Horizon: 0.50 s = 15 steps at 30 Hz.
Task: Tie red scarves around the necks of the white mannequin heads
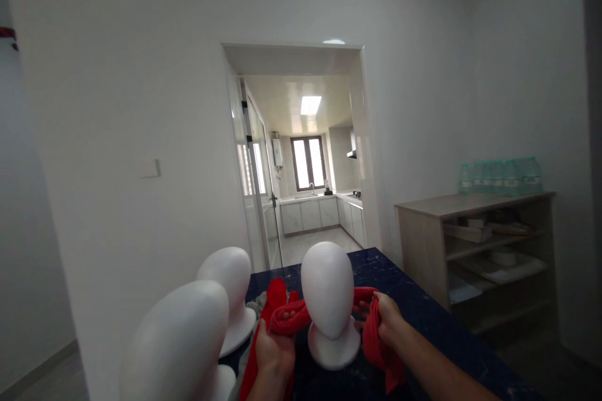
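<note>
A white mannequin head (pixel 328 288) stands upright on the dark blue table, directly in front of me. A red scarf (pixel 377 341) shows on both sides of it and seems to pass behind its neck, where the head hides it. My left hand (pixel 275 351), palm up, is closed around the scarf on the left side, with the cloth looped over its fingers. On the right, my right hand (pixel 389 319) grips the other part, and a length hangs below it. More red cloth lies left of the head, beside some grey cloth (pixel 258 302).
Two more white mannequin heads, one near (pixel 181 338) and one farther (pixel 228 276), stand at left. The dark blue table (pixel 423 326) reaches toward a doorway into a kitchen. At right, a wooden shelf unit (pixel 421 232) carries several plastic bottles (pixel 510 177).
</note>
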Tool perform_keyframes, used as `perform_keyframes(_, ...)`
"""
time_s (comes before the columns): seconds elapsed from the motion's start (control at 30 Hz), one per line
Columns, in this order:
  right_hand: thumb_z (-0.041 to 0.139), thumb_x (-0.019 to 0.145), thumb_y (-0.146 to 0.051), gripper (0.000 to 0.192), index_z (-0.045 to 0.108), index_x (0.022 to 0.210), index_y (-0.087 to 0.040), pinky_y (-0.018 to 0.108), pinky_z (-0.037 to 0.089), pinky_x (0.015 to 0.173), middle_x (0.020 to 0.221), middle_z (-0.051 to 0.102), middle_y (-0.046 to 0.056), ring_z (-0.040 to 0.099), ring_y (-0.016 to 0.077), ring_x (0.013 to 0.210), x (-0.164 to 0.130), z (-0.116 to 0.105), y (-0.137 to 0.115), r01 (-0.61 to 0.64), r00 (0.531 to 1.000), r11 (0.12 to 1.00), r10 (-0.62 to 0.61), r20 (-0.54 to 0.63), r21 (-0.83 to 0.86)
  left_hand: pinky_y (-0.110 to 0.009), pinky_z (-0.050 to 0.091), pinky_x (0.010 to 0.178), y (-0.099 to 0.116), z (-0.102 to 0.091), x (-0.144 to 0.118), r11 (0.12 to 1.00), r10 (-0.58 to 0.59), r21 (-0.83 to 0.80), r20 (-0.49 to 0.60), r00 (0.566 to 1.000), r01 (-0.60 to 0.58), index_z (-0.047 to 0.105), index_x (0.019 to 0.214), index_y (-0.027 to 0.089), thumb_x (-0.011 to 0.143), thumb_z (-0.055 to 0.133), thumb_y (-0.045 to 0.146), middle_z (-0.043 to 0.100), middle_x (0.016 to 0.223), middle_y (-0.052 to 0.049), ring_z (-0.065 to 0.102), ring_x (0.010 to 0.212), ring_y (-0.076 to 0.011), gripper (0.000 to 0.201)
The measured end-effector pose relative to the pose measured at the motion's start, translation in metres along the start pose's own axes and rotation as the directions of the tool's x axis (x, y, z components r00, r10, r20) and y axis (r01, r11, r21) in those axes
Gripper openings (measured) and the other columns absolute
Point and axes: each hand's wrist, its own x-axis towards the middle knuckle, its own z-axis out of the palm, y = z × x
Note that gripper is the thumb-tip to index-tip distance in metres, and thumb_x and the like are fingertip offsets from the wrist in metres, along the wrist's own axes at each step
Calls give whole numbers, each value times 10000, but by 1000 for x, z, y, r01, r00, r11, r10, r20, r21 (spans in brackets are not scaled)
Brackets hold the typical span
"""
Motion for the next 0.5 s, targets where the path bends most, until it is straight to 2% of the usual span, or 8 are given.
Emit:
perform_keyframes(0.13,492,993,-354,206,633,901,-235,414,612,660,608,662,13,767,254,664,-21,4,14,29,996,999,-31,-88,-28,-366,680,782,-10,-19,-26,997,-40,61,-10,999,40,791,1024,153,959,486,217,836,829,-109,816,754,-238,318)
perform_keyframes(0.2,518,961,-369,209,649,869,-236,396,594,637,584,650,19,753,254,641,-31,9,21,55,996,997,-58,-69,-51,-386,685,820,-16,-24,-36,992,-74,101,-12,997,75,792,1051,135,853,537,152,838,823,-119,828,794,-262,323)
perform_keyframes(0.3,569,896,-425,220,682,847,-243,382,559,603,559,644,18,697,243,568,-43,17,34,133,991,987,-136,-20,-90,-459,680,885,-25,-26,-43,974,-167,159,3,986,164,796,1058,141,732,591,168,844,865,-141,836,921,-335,386)
perform_keyframes(0.37,604,840,-476,246,695,826,-248,379,541,596,567,659,21,669,240,549,-45,19,42,204,979,971,-205,8,-127,-503,667,905,-29,-26,-42,936,-217,294,48,975,194,791,925,178,683,617,231,824,807,-128,829,949,-373,303)
perform_keyframes(0.43,619,779,-509,271,698,787,-250,388,537,621,590,681,28,668,251,583,-42,18,49,286,958,940,-286,31,-188,-546,650,910,-32,-26,-40,875,-235,457,107,966,162,740,755,229,639,656,301,769,686,-88,818,939,-404,160)
perform_keyframes(0.5,628,712,-512,272,695,727,-248,401,539,684,638,713,42,682,273,668,-36,15,56,367,929,894,-366,52,-257,-577,633,887,-34,-26,-39,823,-243,556,159,957,116,678,649,267,585,710,348,723,618,-61,802,942,-438,109)
